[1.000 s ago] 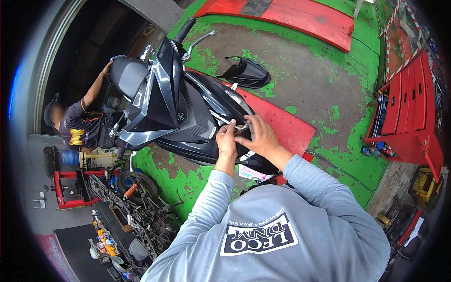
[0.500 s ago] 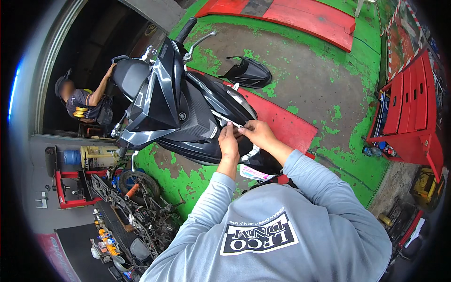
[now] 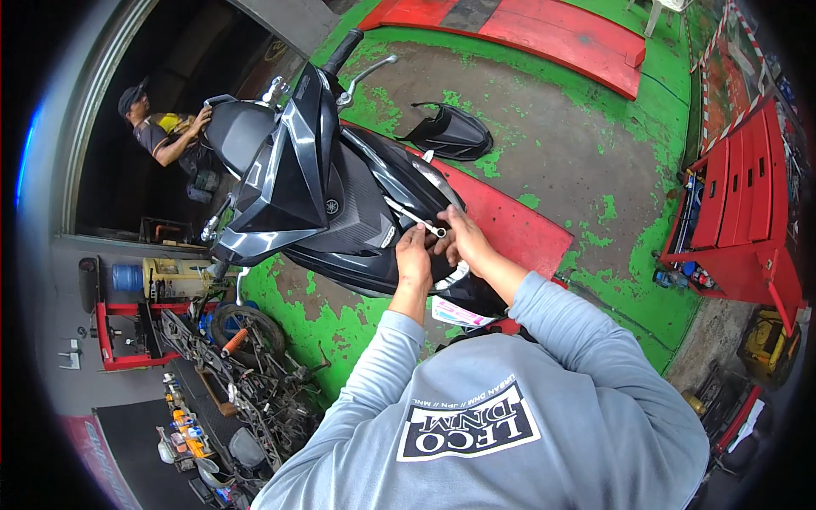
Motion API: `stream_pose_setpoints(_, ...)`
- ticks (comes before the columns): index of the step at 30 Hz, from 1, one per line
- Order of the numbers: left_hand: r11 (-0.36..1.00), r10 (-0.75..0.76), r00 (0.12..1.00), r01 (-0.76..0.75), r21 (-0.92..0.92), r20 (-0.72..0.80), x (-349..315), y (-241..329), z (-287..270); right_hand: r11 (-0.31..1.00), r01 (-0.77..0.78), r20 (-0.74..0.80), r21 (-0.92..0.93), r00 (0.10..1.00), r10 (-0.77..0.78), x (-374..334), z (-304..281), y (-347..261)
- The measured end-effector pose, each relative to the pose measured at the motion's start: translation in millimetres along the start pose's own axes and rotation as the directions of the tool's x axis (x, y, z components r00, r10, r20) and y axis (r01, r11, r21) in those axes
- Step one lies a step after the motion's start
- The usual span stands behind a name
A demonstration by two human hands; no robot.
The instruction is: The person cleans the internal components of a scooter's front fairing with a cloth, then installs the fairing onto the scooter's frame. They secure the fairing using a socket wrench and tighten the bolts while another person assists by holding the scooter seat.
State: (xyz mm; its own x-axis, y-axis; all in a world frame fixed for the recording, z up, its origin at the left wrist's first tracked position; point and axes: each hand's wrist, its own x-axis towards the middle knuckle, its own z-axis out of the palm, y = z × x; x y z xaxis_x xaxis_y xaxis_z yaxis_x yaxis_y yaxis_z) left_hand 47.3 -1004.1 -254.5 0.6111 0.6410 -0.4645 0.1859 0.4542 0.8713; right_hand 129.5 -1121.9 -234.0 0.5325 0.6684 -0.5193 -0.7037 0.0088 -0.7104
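A black scooter [image 3: 331, 204] stands on the red ramp [image 3: 518, 225] over my green floor. My right hand [image 3: 463, 242] pinches a silver wrench [image 3: 414, 218] against its rear bodywork; my left hand [image 3: 414, 252] curls beside it, apparently gripping nothing.

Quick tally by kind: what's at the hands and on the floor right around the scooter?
Scooter: 1
Wrench, at the left hand and right hand: 1
Detached black body panel on the floor: 1
Red ramp under the scooter: 1
Red tool cabinet: 1
Total: 5
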Motion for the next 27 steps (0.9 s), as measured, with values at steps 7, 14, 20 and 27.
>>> stream_pose_setpoints(7,0.998,0.057,0.998,-0.057,-0.006,-0.029,-0.5,-1.4,-0.1,0.335,0.582,0.247,-0.741,0.700,-0.670,-12.0,-5.8,11.6)
stream_pose_setpoints(14,1.000,0.007,1.000,-0.007,-0.024,0.025,-5.1,10.7,6.1,0.846,-0.251,0.087,0.471,0.967,0.238,31.6,-5.5,23.5)
stream_pose_setpoints(20,0.997,0.057,0.998,-0.058,-0.053,-0.018,-1.7,0.8,4.9,0.390,0.506,0.048,-0.769,0.655,-0.754,3.2,-2.5,22.9)
stream_pose_setpoints(27,0.999,-0.012,0.997,0.009,-0.038,-0.082,-18.4,-1.3,-8.6,0.794,0.215,-0.075,-0.568,0.948,-0.310,10.8,8.3,11.3)
